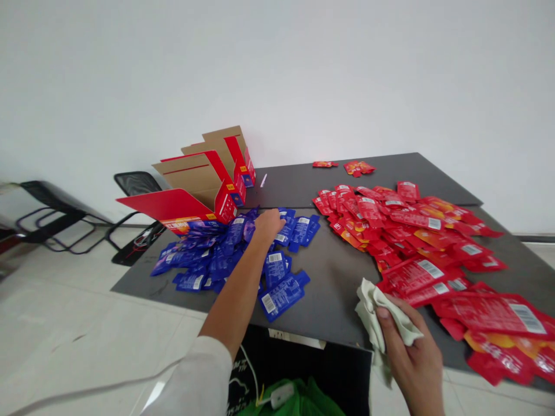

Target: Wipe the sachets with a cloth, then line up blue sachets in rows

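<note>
Grey worktop (340,263) bearing a heap of red pouches (403,216) at right and a smaller spread of blue pouches (223,260) at left. Blue pouches lie on both sides of my left hand (269,223), whose grip I cannot tell; my right hand (411,352), beside the red pouches, clasps a crumpled pale cloth (371,306).

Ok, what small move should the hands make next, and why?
Perhaps lift one of the blue pouches toward the pale cloth: the left hand is down among them, though whether it grips one is hidden, and the right hand holds the cloth bunched up.
</note>
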The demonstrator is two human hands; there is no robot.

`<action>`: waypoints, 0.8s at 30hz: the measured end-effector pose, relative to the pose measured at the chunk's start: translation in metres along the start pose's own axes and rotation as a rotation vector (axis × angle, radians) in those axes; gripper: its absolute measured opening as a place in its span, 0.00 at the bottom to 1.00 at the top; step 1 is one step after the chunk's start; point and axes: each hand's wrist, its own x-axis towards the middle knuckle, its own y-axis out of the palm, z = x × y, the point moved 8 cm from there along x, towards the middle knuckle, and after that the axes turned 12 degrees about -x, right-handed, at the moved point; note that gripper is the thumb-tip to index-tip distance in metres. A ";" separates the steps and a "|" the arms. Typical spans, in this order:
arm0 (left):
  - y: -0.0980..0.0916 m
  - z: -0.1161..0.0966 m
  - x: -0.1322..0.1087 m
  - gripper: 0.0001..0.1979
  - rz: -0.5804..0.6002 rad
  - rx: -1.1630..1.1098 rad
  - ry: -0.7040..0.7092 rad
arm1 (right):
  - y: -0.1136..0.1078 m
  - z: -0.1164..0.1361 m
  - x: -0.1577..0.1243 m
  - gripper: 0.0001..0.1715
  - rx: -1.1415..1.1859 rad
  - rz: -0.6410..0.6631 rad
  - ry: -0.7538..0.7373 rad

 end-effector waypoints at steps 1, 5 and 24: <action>-0.003 -0.003 -0.001 0.18 -0.009 0.002 0.011 | 0.000 0.001 0.000 0.30 0.003 0.001 -0.001; -0.018 -0.026 -0.012 0.17 -0.053 0.002 0.089 | 0.000 0.003 0.001 0.29 0.014 0.008 -0.011; 0.008 -0.235 0.036 0.17 0.136 0.044 0.520 | 0.007 0.006 -0.005 0.19 0.035 -0.003 -0.244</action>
